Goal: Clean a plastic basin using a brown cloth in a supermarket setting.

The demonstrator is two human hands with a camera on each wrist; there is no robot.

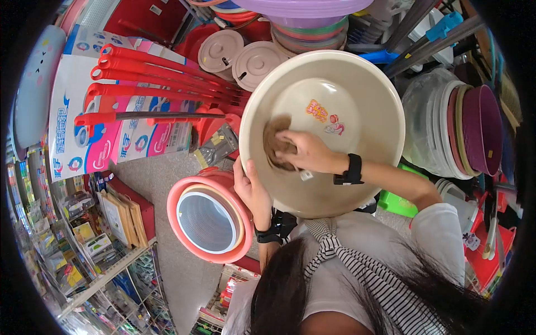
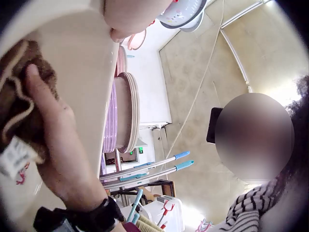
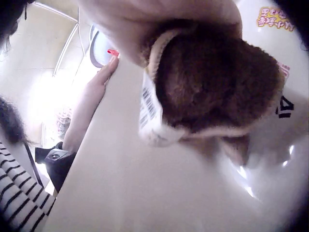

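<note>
The right hand (image 1: 306, 152) wipes with a gripped cloth (image 1: 275, 138), left hand (image 1: 255, 192) apparently clasping the basin (image 1: 385, 111); the next stroke needs pressure beneath the fingertips.

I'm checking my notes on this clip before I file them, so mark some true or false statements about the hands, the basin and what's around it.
1. The right hand holds a brown cloth inside the beige basin. True.
2. The left hand is also holding the cloth. False: it grips the basin's rim.
3. A white tag hangs from the cloth. True.
4. The pink tub is to the person's right of the basin. False: it is to the left.
5. Both wrists wear black bands. True.
6. The inside of the basin is unmarked. False: colourful printed pictures show on its bottom.
</note>
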